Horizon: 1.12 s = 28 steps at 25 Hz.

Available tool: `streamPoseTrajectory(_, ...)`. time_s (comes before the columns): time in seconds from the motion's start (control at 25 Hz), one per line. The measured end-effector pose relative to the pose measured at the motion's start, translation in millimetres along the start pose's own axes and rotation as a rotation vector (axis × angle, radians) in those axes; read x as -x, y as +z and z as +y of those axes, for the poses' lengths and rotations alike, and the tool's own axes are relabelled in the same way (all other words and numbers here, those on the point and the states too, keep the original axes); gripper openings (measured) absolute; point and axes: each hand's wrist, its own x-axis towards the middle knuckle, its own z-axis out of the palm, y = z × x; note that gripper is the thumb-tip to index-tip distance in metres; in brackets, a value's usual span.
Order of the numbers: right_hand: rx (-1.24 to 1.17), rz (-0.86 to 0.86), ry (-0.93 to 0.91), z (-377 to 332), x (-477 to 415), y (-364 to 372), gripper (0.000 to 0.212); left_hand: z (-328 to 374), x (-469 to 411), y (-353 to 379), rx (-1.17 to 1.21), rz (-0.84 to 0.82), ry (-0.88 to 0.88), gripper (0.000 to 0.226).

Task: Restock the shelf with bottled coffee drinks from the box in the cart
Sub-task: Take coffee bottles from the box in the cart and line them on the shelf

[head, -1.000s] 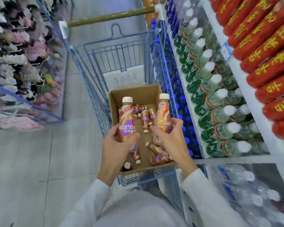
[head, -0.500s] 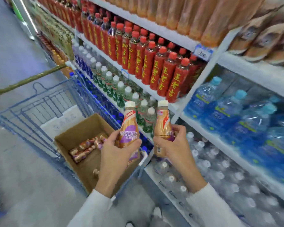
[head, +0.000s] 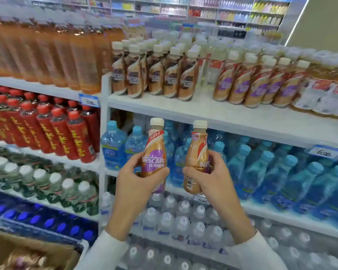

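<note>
Left bottle (head: 154, 152): cream cap, tan body, purple panel with white NESCAFE lettering, red-and-white shoulder band. Right bottle (head: 198, 151): same, barcode side showing. Both are upright, slightly apart, held in the air below the coffee shelf (head: 203, 114). Left hand (head: 137, 184) fingers (head: 133, 158) wrap the left bottle; right hand (head: 209, 182) fingers wrap the right bottle.

A shop aisle is showing: long white shelves (head: 222, 115) are carrying packed rows of red-labelled plastic bottles (head: 79, 141), blue price tags (head: 89, 100) hanging along edges.
</note>
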Motion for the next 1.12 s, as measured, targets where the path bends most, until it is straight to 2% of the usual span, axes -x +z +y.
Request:
streamPoseTrajectory(0.2, 0.01, 0.194, -0.102, -21, -62, -126, 0.057, 51, -37, 138, 0.027, -0.157, 0.135, 0.043)
streamPoseTrajectory(0.36, 0.037, 0.308, -0.231, -39, -125, -200, 0.062, 97, -70, 226, 0.014, -0.157, 0.264, 0.05)
streamPoseTrajectory(0.48, 0.079, 0.31, -0.28, -41, -160, -233, 0.067, 109, -91, 269, -0.004, -0.143, 0.33, 0.056)
streamPoseTrajectory(0.64, 0.121, 0.294, -0.285, -22, -187, -249, 0.071, 97, -111, 299, -0.078, -0.133, 0.323, 0.071)
streamPoseTrajectory(0.88, 0.112, 0.271, -0.293, 2, -200, -245, 0.072, 77, -119, 312, -0.089, -0.155, 0.333, 0.075)
streamPoseTrajectory(1.04, 0.108, 0.049, -0.2, 8, -195, -257, 0.094, 73, -124, 304, -0.079, -0.278, 0.278, 0.077)
streamPoseTrajectory(1.12, 0.091, 0.043, -0.179, 10, -192, -265, 0.096, 69, -127, 296, -0.064, -0.314, 0.248, 0.073)
